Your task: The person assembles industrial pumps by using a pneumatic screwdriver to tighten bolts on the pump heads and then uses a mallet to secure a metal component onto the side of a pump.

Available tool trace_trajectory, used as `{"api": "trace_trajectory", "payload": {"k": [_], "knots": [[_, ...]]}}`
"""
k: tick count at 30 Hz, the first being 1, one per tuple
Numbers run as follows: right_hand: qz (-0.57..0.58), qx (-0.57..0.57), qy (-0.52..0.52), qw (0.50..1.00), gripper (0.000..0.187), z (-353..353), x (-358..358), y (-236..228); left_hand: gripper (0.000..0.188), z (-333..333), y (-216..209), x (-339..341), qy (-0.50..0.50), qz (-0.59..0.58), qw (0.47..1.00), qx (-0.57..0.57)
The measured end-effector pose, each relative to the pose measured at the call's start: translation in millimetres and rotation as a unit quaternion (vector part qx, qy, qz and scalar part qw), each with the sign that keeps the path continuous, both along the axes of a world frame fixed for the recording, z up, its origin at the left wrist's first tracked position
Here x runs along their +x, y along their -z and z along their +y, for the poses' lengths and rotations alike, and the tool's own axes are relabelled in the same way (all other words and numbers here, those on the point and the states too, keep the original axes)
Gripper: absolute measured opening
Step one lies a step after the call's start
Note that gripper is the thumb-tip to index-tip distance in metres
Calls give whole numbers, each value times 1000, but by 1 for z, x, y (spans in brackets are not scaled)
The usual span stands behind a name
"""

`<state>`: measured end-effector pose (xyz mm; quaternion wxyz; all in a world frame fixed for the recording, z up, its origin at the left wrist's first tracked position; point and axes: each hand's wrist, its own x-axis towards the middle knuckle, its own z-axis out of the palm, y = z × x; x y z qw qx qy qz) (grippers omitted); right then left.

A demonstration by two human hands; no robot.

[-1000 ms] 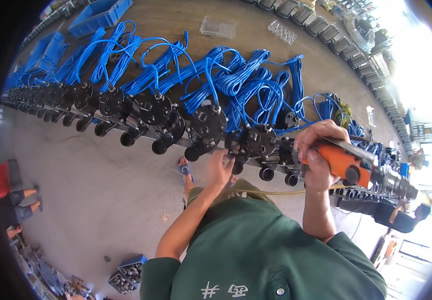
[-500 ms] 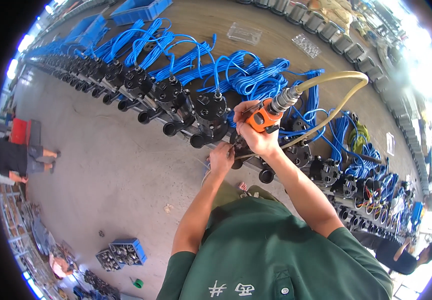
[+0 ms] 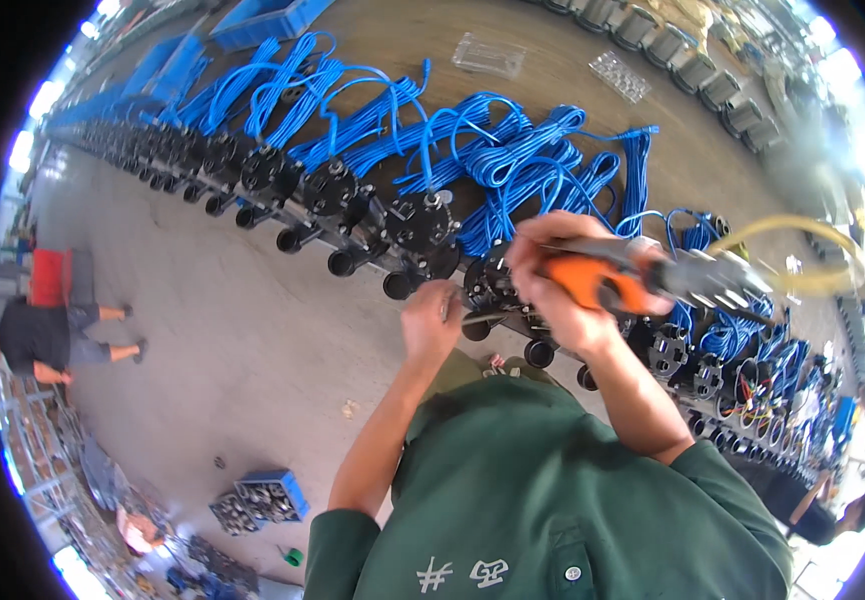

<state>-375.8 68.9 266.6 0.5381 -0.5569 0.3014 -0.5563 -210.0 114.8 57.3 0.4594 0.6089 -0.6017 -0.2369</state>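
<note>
My right hand (image 3: 565, 300) is wrapped round an orange air-powered driver (image 3: 598, 283), blurred by motion. The driver lies almost sideways, with its metal coupling and yellow air hose (image 3: 803, 228) off to the right. Just left of it, my left hand (image 3: 431, 322) is closed with its fingers pressed together at the bench edge; what they hold, if anything, is too small to name. Between my hands stands a black pump body (image 3: 490, 283), partly hidden by the driver hand. Beside it on the left is another black pump (image 3: 419, 228) with a round lid and a side outlet.
More black pumps (image 3: 273, 172) line the bench edge both ways. Coiled blue cables (image 3: 523, 150) lie behind them. Further back are a clear plastic tray (image 3: 490, 56), blue bins (image 3: 263, 22) and metal cylinders (image 3: 693, 72). One person (image 3: 38, 335) is at left, another at lower right.
My right hand has swung the driver from upright over the pump to nearly sideways, its hose end shifting right and down. My left hand has moved slightly left, staying near the pump.
</note>
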Motion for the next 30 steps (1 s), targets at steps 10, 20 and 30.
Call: {"api": "trace_trajectory", "payload": {"k": [10, 20, 30], "knots": [[-21, -46, 321, 946, 29, 24, -88, -4, 19, -238, -147, -36, 512, -572, 633, 104], [-43, 114, 554, 824, 31, 46, -51, 10, 33, -247, -9, -150, 915, -167, 367, -12], [-37, 127, 589, 797, 32, 25, -23, 10, 3, -254, -6, -168, 939, -191, 279, -58]]}}
